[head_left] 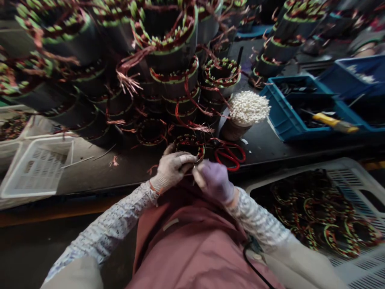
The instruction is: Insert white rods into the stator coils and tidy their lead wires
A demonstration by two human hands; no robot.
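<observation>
Copper-wound stators (168, 52) stacked high across the far half of the dark surface (90, 172), biggest thing in view. Blue bins (288, 116) far right, yellow-handled tool (333, 122) inside one. White crate (355, 176) near right, holding finished windings. Empty white basket (36, 166) at left. Bundle of white sticks (248, 108) upright in a cup, right of centre. Red scissors (230, 154) lie flat just right of my hands. Small stator (191, 146) sits at the near edge, dead ahead, touching both hands, bore axis roughly upright. My left hand (171, 166), grey glove, curled over its near-left rim, gripping. My right hand (213, 180), purple glove, pinched shut just beside the rim on something thin, a wire lead I think; too small to tell. Left hand is nearer.
</observation>
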